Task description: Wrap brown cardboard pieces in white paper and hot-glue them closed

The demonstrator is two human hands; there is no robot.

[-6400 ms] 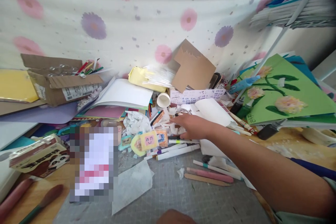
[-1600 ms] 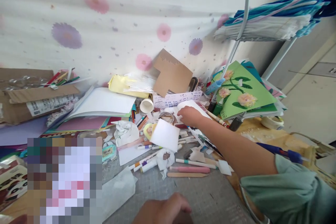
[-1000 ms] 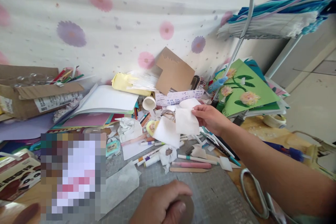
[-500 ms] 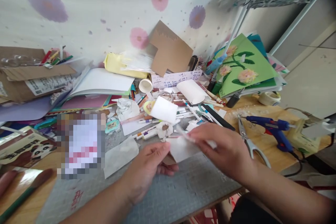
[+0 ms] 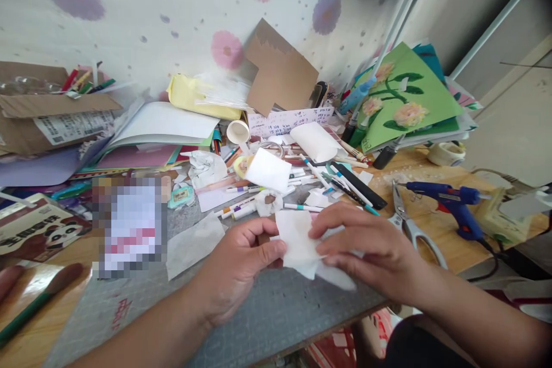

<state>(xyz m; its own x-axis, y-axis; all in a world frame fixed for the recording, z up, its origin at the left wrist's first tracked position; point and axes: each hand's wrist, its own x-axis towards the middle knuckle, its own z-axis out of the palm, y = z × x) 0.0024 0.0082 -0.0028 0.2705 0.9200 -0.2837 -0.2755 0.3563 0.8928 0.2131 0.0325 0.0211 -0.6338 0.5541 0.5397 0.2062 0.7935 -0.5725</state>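
Observation:
Thin white paper (image 5: 296, 241), which looks like tissue in layers, hangs between my two hands above the grey cutting mat (image 5: 276, 322). My left hand (image 5: 248, 267) pinches its left edge between thumb and fingers. With bent fingertips, my right hand (image 5: 371, 247) grips the right side, where a loose flap hangs below the fingers. What lies behind the paper is hidden. Left of my left hand, another white paper sheet (image 5: 194, 244) rests flat on the mat. Just beyond the hands, several markers (image 5: 241, 207) and a torn paper ring (image 5: 268, 204) lie scattered.
Scissors (image 5: 411, 227) and a blue glue gun (image 5: 448, 195) lie on the right, with a tape roll (image 5: 446, 154) behind. A cardboard box (image 5: 56, 121) stands far left, near stacked coloured paper (image 5: 142, 155). Brown cardboard (image 5: 282, 77) leans against the patterned curtain (image 5: 172, 0).
The right hand has brought its thin white piece down over the paper at my left hand. The held paper now faces me more upright. The view has shifted slightly.

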